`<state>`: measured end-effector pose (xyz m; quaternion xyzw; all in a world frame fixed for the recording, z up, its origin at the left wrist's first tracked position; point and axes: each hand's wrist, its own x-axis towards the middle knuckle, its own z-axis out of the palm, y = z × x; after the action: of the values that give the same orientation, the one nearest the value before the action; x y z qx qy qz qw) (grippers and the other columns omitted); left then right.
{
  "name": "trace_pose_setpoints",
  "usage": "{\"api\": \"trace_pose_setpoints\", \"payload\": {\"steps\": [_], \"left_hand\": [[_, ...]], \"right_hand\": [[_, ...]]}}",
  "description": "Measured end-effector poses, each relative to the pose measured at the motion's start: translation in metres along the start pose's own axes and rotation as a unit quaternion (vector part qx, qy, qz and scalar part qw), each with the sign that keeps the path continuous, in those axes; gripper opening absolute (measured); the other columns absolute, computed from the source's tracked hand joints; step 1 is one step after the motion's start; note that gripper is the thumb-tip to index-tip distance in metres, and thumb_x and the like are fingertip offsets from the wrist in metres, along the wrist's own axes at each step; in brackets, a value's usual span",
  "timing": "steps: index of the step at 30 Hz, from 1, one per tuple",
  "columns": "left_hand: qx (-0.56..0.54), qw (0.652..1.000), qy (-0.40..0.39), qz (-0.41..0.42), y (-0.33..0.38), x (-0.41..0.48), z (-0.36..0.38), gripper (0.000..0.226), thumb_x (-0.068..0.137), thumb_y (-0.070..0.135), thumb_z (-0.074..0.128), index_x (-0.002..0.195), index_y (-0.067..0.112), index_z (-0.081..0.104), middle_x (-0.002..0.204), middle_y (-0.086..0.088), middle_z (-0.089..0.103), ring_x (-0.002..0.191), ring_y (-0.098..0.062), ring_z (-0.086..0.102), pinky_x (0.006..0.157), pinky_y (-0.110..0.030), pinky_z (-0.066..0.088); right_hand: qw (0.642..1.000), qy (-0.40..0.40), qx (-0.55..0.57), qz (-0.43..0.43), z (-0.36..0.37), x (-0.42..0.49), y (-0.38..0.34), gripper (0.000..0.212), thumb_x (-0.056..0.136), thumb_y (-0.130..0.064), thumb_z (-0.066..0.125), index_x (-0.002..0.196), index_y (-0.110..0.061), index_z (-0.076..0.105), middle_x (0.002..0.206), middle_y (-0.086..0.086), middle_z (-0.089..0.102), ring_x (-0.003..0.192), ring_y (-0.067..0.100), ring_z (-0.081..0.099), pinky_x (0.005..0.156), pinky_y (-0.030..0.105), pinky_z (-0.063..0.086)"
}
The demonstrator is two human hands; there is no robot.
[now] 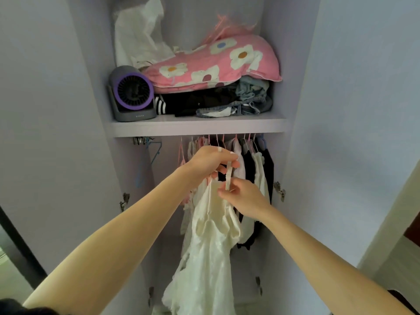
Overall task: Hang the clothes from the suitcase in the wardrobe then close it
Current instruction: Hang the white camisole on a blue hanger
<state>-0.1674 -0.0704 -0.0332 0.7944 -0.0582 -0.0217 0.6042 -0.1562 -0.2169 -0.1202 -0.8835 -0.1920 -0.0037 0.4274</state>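
A cream white dress [209, 242] hangs in front of the open wardrobe, just below the shelf [197, 128]. My left hand [211, 162] grips the top of the dress, with a hanger's hook showing above my fingers. My right hand [243, 196] pinches the dress's thin cream strap [228, 178], which runs up to my left hand. Behind them, several white, pink and black clothes [250, 169] hang on pink hangers from the rail. The suitcase is out of view.
On the shelf sit a grey and purple fan [133, 94], a pink flowered pillow [216, 62], dark folded clothes [204, 103] and a white bag [138, 32]. Both wardrobe doors stand open, left [45, 110] and right [352, 110]. An empty blue hanger [150, 155] hangs at the rail's left.
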Motion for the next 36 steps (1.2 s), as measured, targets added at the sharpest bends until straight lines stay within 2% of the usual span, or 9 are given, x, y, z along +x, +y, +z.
{"api": "trace_pose_setpoints", "payload": {"steps": [3,11,14,17,22,24,27,32,36], "left_hand": [[0.028,1.000,0.011,-0.003,0.000,-0.005,-0.012,0.015,0.092,0.024,0.067,0.096,0.010,0.072,0.090,0.002,0.077,0.061,-0.012,0.054,0.048,-0.020,0.038],[0.031,0.997,0.069,-0.025,-0.004,-0.015,-0.054,0.025,0.086,0.021,0.068,0.064,0.009,0.065,0.069,-0.009,0.059,0.073,-0.023,0.049,0.068,-0.034,0.041],[-0.003,0.999,0.004,-0.052,-0.002,-0.019,-0.066,0.039,0.089,0.015,0.065,0.050,0.021,0.065,0.057,-0.003,0.043,0.061,-0.019,0.044,0.071,-0.033,0.039],[0.031,0.994,-0.077,-0.067,0.003,-0.021,-0.075,0.041,0.088,0.012,0.066,0.051,0.025,0.058,0.058,0.002,0.030,0.055,-0.015,0.023,0.063,-0.030,0.024],[0.167,0.963,-0.175,-0.123,0.025,-0.024,-0.084,0.037,0.087,0.016,0.063,0.053,0.025,0.052,0.057,0.003,0.021,0.055,-0.017,0.011,0.067,-0.032,0.024],[0.229,0.946,-0.183,-0.139,0.037,-0.023,-0.084,0.042,0.092,0.014,0.055,0.052,0.025,0.051,0.058,0.003,0.022,0.052,-0.016,0.014,0.074,-0.034,0.031],[0.273,0.938,-0.167,-0.130,0.048,-0.018,-0.083,0.035,0.090,0.011,0.058,0.059,0.020,0.043,0.061,0.001,0.023,0.053,-0.017,0.018,0.081,-0.035,0.040],[0.483,0.868,-0.088,-0.070,0.040,-0.010,-0.087,0.024,0.080,0.017,0.071,0.073,0.012,0.048,0.064,-0.005,0.045,0.054,-0.019,0.041,0.064,-0.032,0.041],[0.585,0.808,0.070,-0.008,0.016,-0.012,-0.101,0.011,0.090,0.021,0.059,0.091,0.015,0.051,0.087,-0.005,0.061,0.077,-0.028,0.060,0.066,-0.038,0.049]], "right_hand": [[0.999,0.040,-0.005,-0.002,0.005,0.004,0.001,0.035,0.100,-0.044,0.046,0.078,-0.021,0.061,0.060,-0.010,0.053,0.049,0.004,0.047,0.058,0.029,0.039],[1.000,-0.007,-0.014,-0.022,0.012,0.016,-0.008,0.037,0.089,-0.048,0.063,0.076,-0.015,0.054,0.073,-0.013,0.057,0.066,0.001,0.054,0.066,0.021,0.040],[0.997,-0.035,0.066,-0.005,0.013,0.018,-0.017,0.045,0.092,-0.037,0.064,0.066,-0.013,0.037,0.057,-0.007,0.034,0.047,0.004,0.034,0.056,0.021,0.030],[0.996,0.008,0.087,-0.005,0.012,0.023,-0.018,0.043,0.095,-0.035,0.061,0.065,-0.012,0.042,0.060,-0.001,0.046,0.042,0.002,0.036,0.051,0.017,0.031],[0.999,-0.029,0.036,-0.004,0.014,0.029,-0.020,0.007,0.088,-0.026,0.067,0.087,-0.023,0.060,0.082,-0.013,0.058,0.077,0.004,0.055,0.070,0.021,0.038],[0.998,-0.048,0.034,-0.021,0.020,0.030,-0.024,0.026,0.088,-0.020,0.064,0.112,-0.029,0.062,0.112,-0.014,0.061,0.106,0.005,0.054,0.084,0.021,0.039],[0.996,-0.063,0.045,-0.045,0.027,0.030,-0.035,0.030,0.091,-0.033,0.062,0.120,-0.028,0.062,0.122,-0.009,0.062,0.114,0.008,0.054,0.094,0.028,0.041],[0.998,-0.017,0.024,-0.057,0.029,0.035,-0.042,0.036,0.100,-0.040,0.048,0.075,-0.016,0.058,0.062,-0.006,0.052,0.059,0.006,0.052,0.062,0.025,0.037],[0.997,0.041,0.031,-0.051,0.018,0.048,-0.040,0.036,0.100,-0.039,0.051,0.091,-0.008,0.066,0.091,-0.002,0.065,0.064,0.005,0.057,0.060,0.025,0.042]]}}
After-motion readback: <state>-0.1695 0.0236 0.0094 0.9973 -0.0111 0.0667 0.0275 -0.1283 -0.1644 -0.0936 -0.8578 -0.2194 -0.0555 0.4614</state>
